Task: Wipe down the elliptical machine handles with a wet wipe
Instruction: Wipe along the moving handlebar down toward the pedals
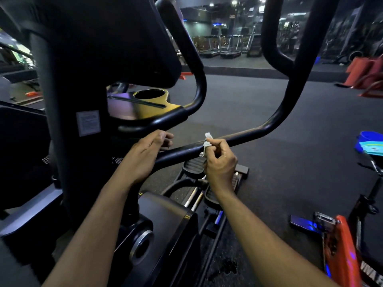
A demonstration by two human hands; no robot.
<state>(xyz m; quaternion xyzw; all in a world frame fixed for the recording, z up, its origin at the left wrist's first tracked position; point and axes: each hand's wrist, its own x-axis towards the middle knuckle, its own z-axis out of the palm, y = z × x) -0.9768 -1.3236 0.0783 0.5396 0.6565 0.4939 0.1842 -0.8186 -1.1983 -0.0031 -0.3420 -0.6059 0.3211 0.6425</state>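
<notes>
A black moving handle bar [244, 136] of the elliptical runs from the machine's column out to the right, then bends upward. My right hand [220, 160] pinches a crumpled white wet wipe [206, 145] against this bar near its middle. My left hand [145, 156] wraps over the same bar closer to the column, with the fingers curled round it. A second black handle loop [196, 79] curves above, beside the console.
The console tray with a cup holder [150, 95] sits just above my hands. Pedals [193, 167] lie below the bar. A phone [303, 223] lies on the dark floor at right, near a red-framed bike [339, 251] and a blue wipes pack [371, 145]. Treadmills stand far back.
</notes>
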